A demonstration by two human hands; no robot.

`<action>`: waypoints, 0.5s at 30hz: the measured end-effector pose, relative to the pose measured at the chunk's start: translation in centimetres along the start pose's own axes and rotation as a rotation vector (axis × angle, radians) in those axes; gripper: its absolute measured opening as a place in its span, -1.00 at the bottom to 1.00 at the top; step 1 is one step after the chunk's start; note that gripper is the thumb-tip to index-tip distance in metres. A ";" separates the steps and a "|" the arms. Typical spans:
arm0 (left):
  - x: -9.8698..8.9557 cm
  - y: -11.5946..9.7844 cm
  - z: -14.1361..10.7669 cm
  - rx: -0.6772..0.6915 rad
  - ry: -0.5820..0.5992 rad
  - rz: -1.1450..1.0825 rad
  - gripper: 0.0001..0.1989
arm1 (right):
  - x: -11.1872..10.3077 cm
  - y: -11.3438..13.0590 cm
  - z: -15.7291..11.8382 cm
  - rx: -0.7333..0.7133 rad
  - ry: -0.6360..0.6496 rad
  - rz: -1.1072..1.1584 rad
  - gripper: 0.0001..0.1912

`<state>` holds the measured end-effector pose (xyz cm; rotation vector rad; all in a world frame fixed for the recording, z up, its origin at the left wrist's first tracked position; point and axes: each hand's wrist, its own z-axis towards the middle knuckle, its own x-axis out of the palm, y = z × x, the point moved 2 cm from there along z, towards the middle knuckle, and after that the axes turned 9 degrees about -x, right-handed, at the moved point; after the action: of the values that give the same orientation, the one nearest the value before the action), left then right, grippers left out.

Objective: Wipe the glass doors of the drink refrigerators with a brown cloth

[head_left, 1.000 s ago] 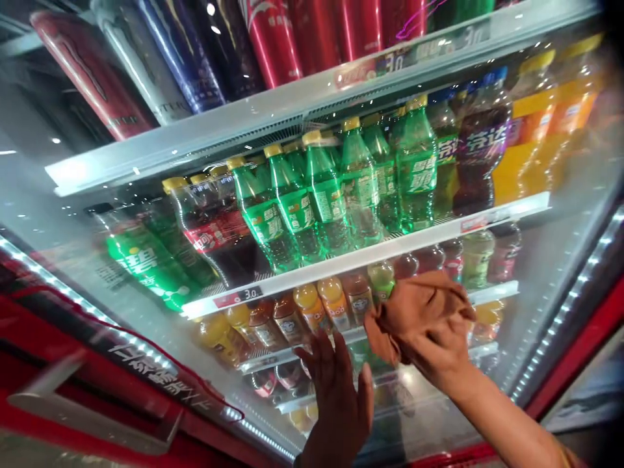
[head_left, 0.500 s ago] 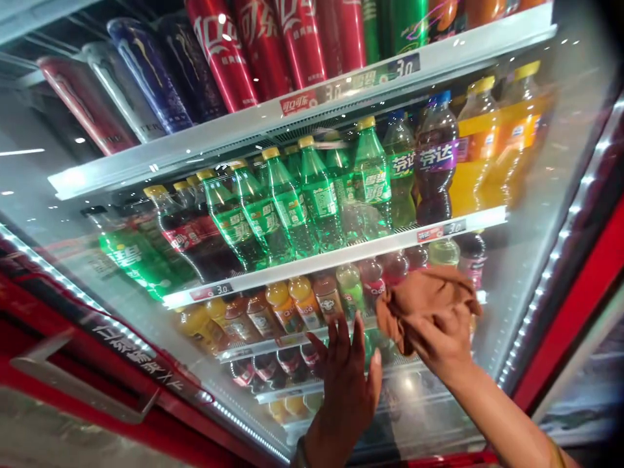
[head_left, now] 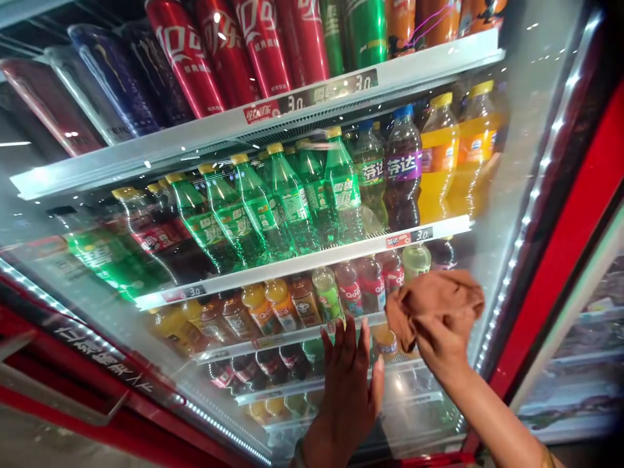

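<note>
A brown cloth [head_left: 439,299] is bunched in my right hand [head_left: 443,341], against or just in front of the glass door at the right. To its left my left hand [head_left: 351,383] is raised with its fingers spread, palm toward the glass, holding nothing. Whether the palm touches the glass I cannot tell. Behind the glass, small juice bottles [head_left: 276,302] stand on a shelf level with my fingertips. Green bottles [head_left: 292,195] stand on the shelf above.
Red cans [head_left: 182,55] line the top shelf, with orange bottles [head_left: 439,162] lower at the right. A metal door handle [head_left: 58,396] sits at the lower left. The red frame [head_left: 580,208] runs down the right side.
The shelves and bottles have shifted left in view. My right hand and the cloth stay near the same place in view, now farther right across the glass. My left hand remains spread.
</note>
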<state>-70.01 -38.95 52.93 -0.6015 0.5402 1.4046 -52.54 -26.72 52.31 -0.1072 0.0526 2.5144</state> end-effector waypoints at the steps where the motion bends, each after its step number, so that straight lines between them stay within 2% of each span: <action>1: 0.1 -0.2 0.3 0.000 0.001 0.000 -0.26 | 0.0 -0.4 1.6 0.061 -0.060 -0.034 -0.72; 3: 0.2 -0.5 1.0 -0.002 -0.018 -0.006 -0.26 | 0.4 -0.3 4.4 0.129 -0.122 -0.074 -0.66; 5: 0.0 -0.5 1.4 0.005 -0.053 -0.024 -0.26 | 1.1 0.9 5.5 0.082 -0.088 -0.049 -0.63; 8: -0.6 -0.2 1.3 0.064 -0.073 -0.074 -0.23 | 1.5 2.7 2.7 -0.120 0.009 0.014 -0.73; 10: -0.7 -0.2 1.0 0.146 -0.047 -0.113 -0.19 | 1.4 2.9 -0.3 -0.162 0.059 0.006 -0.78; 12: -0.6 -0.5 0.8 0.232 -0.016 -0.151 -0.18 | 1.1 2.3 -2.0 -0.091 0.062 -0.044 -0.76; 13: -0.5 -0.8 0.9 0.268 -0.005 -0.170 -0.18 | 0.9 1.9 -2.0 -0.029 0.040 -0.071 -0.74; 15: 0.0 -1.6 1.7 0.322 0.006 -0.208 -0.22 | 0.7 1.1 -0.3 0.113 -0.031 -0.099 -0.73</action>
<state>-68.43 -37.89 54.31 -0.3895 0.6730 1.0913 -53.78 -27.21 51.95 -0.0239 0.1726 2.4081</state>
